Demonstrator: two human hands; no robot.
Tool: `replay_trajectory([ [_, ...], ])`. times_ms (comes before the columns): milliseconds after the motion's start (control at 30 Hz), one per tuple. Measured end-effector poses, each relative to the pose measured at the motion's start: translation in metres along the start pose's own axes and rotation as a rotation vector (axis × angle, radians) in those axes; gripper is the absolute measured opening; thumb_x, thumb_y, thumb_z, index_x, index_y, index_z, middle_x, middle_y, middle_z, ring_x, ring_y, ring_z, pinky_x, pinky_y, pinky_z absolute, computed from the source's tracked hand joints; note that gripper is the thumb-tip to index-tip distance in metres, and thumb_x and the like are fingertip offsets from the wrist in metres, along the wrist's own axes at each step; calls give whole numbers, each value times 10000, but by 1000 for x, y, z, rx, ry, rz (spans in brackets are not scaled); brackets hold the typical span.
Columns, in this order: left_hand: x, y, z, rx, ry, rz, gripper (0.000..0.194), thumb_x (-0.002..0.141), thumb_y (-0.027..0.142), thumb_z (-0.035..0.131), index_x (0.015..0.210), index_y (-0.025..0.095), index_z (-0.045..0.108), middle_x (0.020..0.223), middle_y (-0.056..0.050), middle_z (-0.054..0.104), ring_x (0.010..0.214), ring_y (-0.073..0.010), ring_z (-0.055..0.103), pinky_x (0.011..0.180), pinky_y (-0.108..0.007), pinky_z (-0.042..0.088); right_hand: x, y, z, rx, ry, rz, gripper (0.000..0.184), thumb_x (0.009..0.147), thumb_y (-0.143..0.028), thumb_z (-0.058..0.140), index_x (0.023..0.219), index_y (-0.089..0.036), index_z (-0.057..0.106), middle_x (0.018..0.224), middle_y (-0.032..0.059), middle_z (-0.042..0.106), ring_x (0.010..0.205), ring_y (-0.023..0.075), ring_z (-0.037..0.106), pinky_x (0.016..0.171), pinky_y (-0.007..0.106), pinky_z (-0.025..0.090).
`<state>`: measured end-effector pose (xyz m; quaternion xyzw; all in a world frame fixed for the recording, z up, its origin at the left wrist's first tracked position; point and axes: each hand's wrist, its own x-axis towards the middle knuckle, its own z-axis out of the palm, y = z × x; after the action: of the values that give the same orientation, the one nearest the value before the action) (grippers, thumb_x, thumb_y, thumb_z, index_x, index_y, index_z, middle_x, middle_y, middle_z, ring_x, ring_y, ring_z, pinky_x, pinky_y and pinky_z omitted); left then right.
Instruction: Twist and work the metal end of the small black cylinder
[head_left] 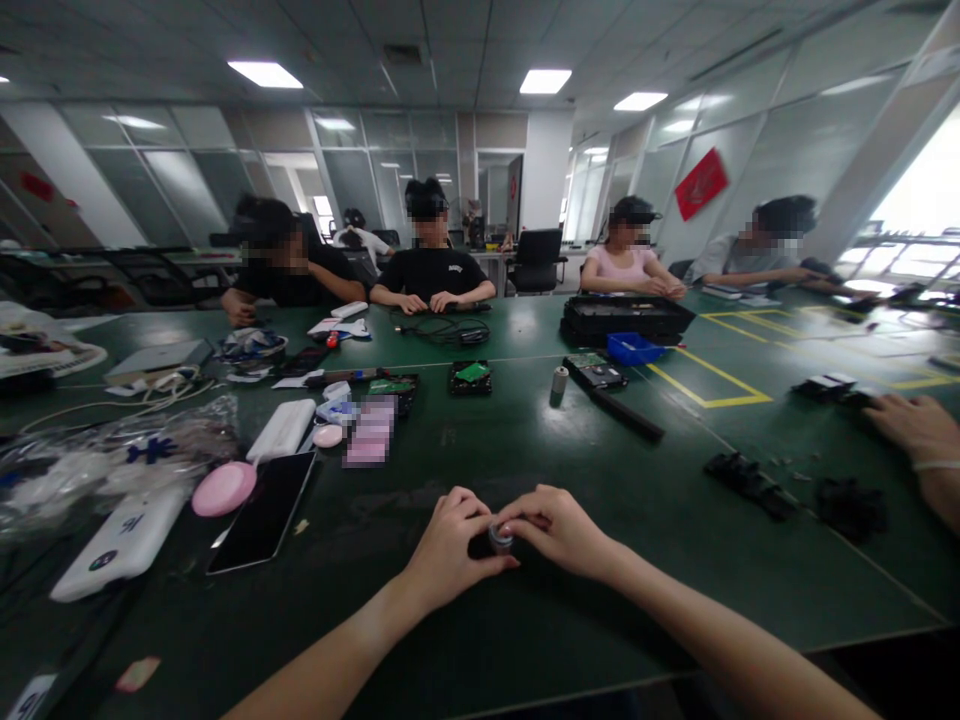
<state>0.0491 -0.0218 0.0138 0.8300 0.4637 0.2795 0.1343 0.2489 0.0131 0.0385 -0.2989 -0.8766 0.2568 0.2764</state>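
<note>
A small silver cylinder (500, 543) stands between my two hands, low in the middle of the head view. My left hand (448, 548) curls around its left side, with the thumb in front. The fingertips of my right hand (559, 528) press together at its top from the right. Fingers cover part of the cylinder, so its exact kind cannot be made out. Farther up the green table (442, 640) a similar grey metal cylinder (559, 384) stands upright, apart from both hands.
Left are a black tablet (262, 515), a white power bank (124, 545), a pink disc (224, 488) and plastic bags (150, 450). Ahead lie a circuit board (471, 375), a black bar (626, 413) and a blue tray (635, 348). A co-worker's hand (911, 430) rests at right.
</note>
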Motion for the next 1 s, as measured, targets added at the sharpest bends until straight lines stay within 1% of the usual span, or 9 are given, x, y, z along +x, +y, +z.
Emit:
replay_trajectory([
  [100,-1,0,0,5,0,-1,357,713,474,781,967,234,710,922,-38,658,945,-253,514,786,-383,413,1,0,0,21,-1,-3,167,900,-202,597,985,-236,736,838,3,758,663,138,616,712,255,376],
  [200,-1,-1,1,12,2,2,340,716,464,781,949,228,710,913,-42,657,941,-255,513,785,-387,409,1,0,0,52,-8,12,168,902,-207,594,982,-236,739,848,5,755,682,139,622,704,245,385],
  [267,-1,-1,2,15,3,6,323,719,457,781,932,224,711,914,-43,657,942,-255,512,788,-387,406,1,-1,0,49,-10,39,148,894,-238,613,959,-237,746,726,-13,718,582,117,561,673,243,383],
  [367,0,0,2,16,4,9,309,720,458,780,903,218,712,907,-41,658,940,-252,512,790,-383,404,0,-2,1,20,27,73,110,858,-282,663,897,-237,756,509,-66,550,466,88,414,654,256,373],
  [467,0,0,1,13,4,7,325,715,468,780,918,222,714,915,-41,664,942,-253,513,792,-384,404,1,4,1,62,100,96,127,845,-310,669,875,-219,753,507,-59,545,466,92,408,639,264,387],
  [567,-1,1,1,11,4,2,344,710,480,780,931,224,716,927,-43,667,948,-255,512,796,-387,402,2,22,-11,102,161,136,241,893,-369,584,942,-192,740,735,27,705,562,129,539,618,265,432],
  [667,-1,0,0,7,0,-1,332,714,484,775,917,228,719,923,-38,667,948,-252,512,803,-387,397,1,52,-36,103,169,167,294,899,-395,553,969,-178,739,951,83,738,762,186,648,681,281,482],
  [833,0,0,-2,1,-7,-9,330,713,484,776,912,227,717,932,-37,664,951,-252,511,798,-387,399,-10,99,-74,45,21,223,245,798,-427,672,859,-219,785,819,46,758,713,193,657,669,286,483],
  [1000,-1,2,-3,-1,-15,-7,324,717,484,773,907,228,717,923,-35,659,950,-250,509,803,-388,398,-13,117,-81,24,-63,249,241,736,-457,727,795,-234,797,717,19,736,664,173,629,626,264,458],
])
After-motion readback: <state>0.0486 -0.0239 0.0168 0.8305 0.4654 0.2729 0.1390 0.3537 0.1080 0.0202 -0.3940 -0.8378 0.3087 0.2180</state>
